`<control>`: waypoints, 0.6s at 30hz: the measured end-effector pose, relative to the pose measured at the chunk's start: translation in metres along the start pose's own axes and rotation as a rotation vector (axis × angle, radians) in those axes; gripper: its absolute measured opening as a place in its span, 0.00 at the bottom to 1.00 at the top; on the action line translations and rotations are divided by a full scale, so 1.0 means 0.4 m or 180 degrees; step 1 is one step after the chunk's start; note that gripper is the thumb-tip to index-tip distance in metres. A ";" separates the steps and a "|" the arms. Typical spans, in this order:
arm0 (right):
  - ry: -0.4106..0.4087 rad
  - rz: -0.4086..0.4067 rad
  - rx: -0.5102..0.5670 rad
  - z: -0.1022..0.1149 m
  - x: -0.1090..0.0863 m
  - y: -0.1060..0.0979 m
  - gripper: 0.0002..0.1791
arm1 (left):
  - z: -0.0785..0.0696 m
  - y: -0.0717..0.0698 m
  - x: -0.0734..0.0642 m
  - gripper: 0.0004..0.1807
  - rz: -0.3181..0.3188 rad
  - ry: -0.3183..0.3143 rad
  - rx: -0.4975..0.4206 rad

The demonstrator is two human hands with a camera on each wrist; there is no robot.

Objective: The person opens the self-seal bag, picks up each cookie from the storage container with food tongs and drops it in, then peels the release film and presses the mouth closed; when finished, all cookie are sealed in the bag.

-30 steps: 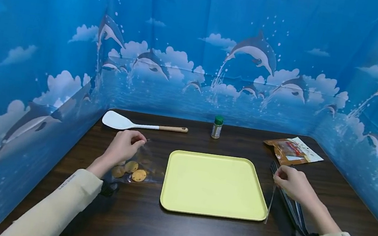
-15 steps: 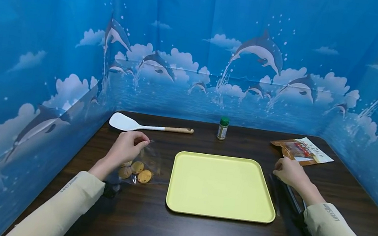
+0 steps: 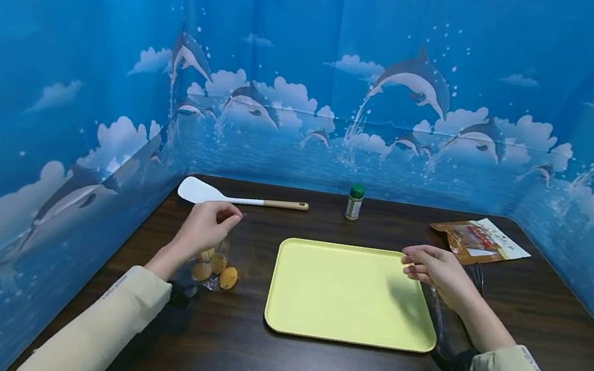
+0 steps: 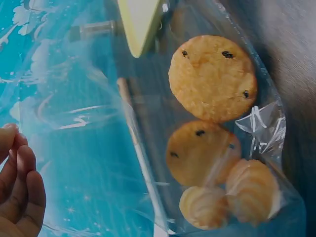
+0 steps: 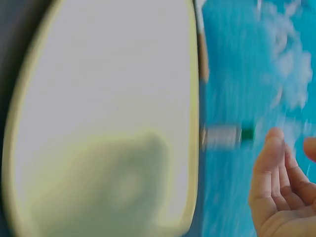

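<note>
My left hand [image 3: 206, 228] pinches the top of a clear plastic bag [image 4: 264, 131] on the left side of the table. Round speckled crackers [image 4: 213, 79] and ridged, shell-like biscuits [image 4: 253, 191] sit in its lower part. The right hand [image 3: 441, 272] is above the right edge of a yellow tray [image 3: 350, 294], its fingers loosely extended and thumb apart. Nothing shows between those fingers in the right wrist view. Behind that hand lies a black pronged utensil [image 3: 475, 276], mostly covered by the hand and forearm.
A white spatula [image 3: 199, 189] with a wooden handle lies at the back left. A small green-capped bottle [image 3: 354, 202] stands at the back centre. An orange-brown food packet [image 3: 474, 241] lies back right. A blue dolphin-print curtain [image 3: 301, 72] surrounds the table's far sides.
My right hand has come left from beside the black utensil to over the tray, its fingers opening. The thin clear strip seen below it earlier no longer shows. The left hand keeps its pinch.
</note>
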State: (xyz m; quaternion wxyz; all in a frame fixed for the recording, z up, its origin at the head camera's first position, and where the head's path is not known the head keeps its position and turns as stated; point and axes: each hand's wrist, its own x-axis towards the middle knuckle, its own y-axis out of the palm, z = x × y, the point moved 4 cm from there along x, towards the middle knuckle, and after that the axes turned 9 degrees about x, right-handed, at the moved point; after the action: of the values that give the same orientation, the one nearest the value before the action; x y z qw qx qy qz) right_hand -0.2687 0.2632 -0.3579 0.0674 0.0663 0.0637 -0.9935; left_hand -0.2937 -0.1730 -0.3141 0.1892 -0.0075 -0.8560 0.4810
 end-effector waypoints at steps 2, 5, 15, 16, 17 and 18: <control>-0.0061 0.0194 0.0008 0.018 0.001 0.077 0.26 | -0.009 -0.002 0.003 0.09 -0.0046 0.0010 -0.0019; -0.0215 0.0574 -0.0131 0.046 0.016 0.220 0.24 | -0.020 -0.009 0.005 0.09 -0.0119 -0.0004 -0.0046; -0.0824 0.0821 -0.1482 0.076 0.062 0.576 0.16 | -0.080 -0.043 0.005 0.08 -0.0465 0.0081 -0.0245; -0.0864 0.0725 -0.1390 0.080 0.065 0.580 0.11 | -0.089 -0.052 0.004 0.08 -0.0516 0.0107 -0.0257; -0.0887 0.0604 -0.1286 0.087 0.067 0.576 0.07 | -0.098 -0.063 0.003 0.08 -0.0566 0.0124 -0.0286; -0.0931 0.0498 -0.1194 0.098 0.066 0.567 0.04 | -0.104 -0.074 0.002 0.08 -0.0635 0.0155 -0.0324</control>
State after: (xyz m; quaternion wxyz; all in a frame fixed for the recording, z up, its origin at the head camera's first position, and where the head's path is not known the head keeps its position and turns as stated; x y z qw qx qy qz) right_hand -0.2671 0.0318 -0.3499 0.1637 -0.0871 0.2312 -0.9551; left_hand -0.2754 -0.1545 -0.2700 0.2563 0.0564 -0.8710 0.4153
